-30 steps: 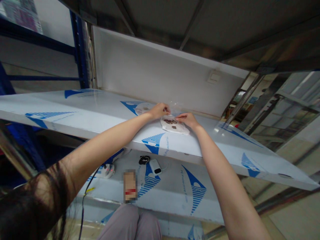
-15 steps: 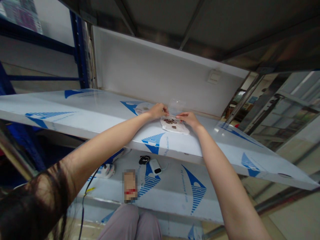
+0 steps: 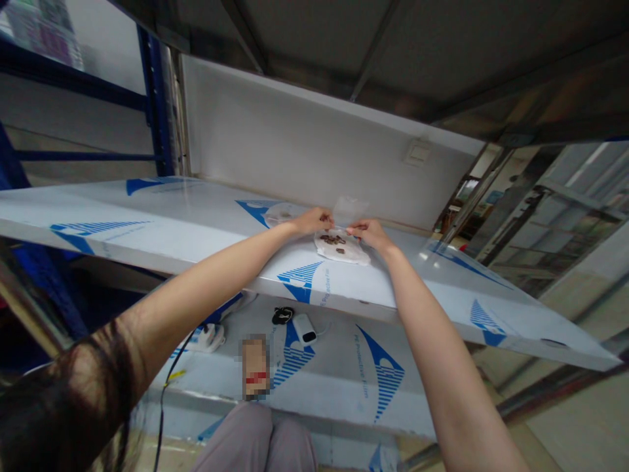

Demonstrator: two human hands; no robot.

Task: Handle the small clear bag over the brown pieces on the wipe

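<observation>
My left hand (image 3: 314,221) is closed in a pinch on the near edge of a clear plastic bag (image 3: 350,208). On the other side, my right hand (image 3: 369,233) pinches the same edge, thumb and forefinger together. Between and just in front of the hands, a white pad (image 3: 350,254) lies on the shelf. Several small brown pieces (image 3: 333,240) are on it, most in a cluster, one apart nearer me. Whether the pad is inside the plastic cannot be made out. Another clear plastic piece (image 3: 280,214) lies left of my left hand.
The metal shelf (image 3: 196,216) wears blue-printed film and backs onto a white wall (image 3: 295,131). A dark upper shelf (image 3: 314,39) hangs overhead. On the lower level are a white device (image 3: 304,329), a coiled black cable (image 3: 283,315) and a power strip (image 3: 209,336).
Both hands stay almost in place, still pinching the plastic. The view has shifted very slightly. The brown pieces and the white pad look the same.
</observation>
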